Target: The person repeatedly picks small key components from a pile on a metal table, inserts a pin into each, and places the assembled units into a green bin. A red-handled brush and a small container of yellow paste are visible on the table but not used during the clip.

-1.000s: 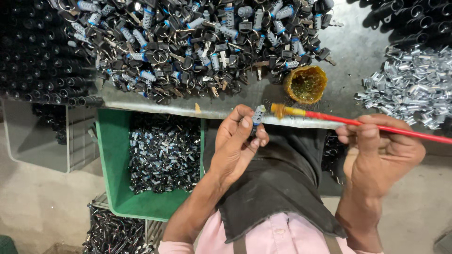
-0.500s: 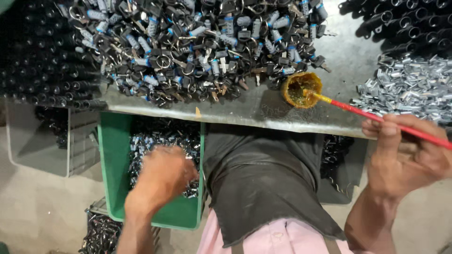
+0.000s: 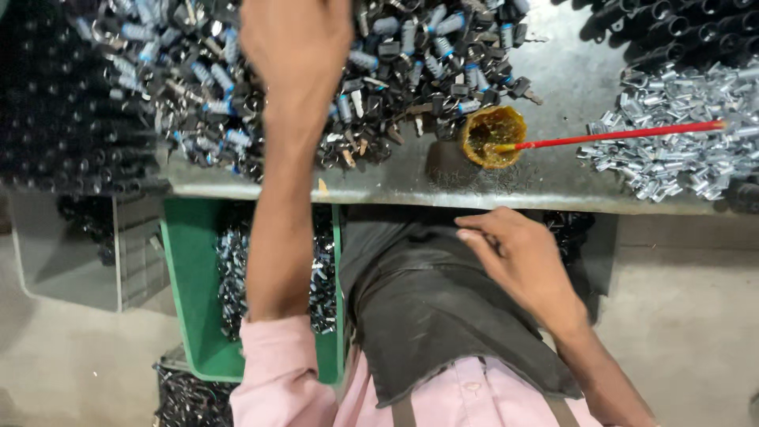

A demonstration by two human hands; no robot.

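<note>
My left hand (image 3: 296, 55) reaches far over a heap of small black and blue lock parts with keys (image 3: 419, 55) on the grey metal table (image 3: 553, 186). Its fingertips are hidden at the frame's top edge, so any hold cannot be made out. My right hand (image 3: 522, 261) hangs below the table edge over my dark apron (image 3: 427, 316), fingers loosely apart and empty. A red-handled brush (image 3: 624, 134) lies on the table with its tip in a small round pot of yellow grease (image 3: 494, 136).
A pile of shiny silver metal pieces (image 3: 680, 150) lies at the table's right. Black tubes are stacked at the left (image 3: 63, 119) and the top right (image 3: 664, 32). A green crate (image 3: 186, 292) of finished parts stands under the table.
My left hand rose from the green crate up to the parts heap. My right hand let go of the red brush, which now rests in the grease pot, and dropped to my lap.
</note>
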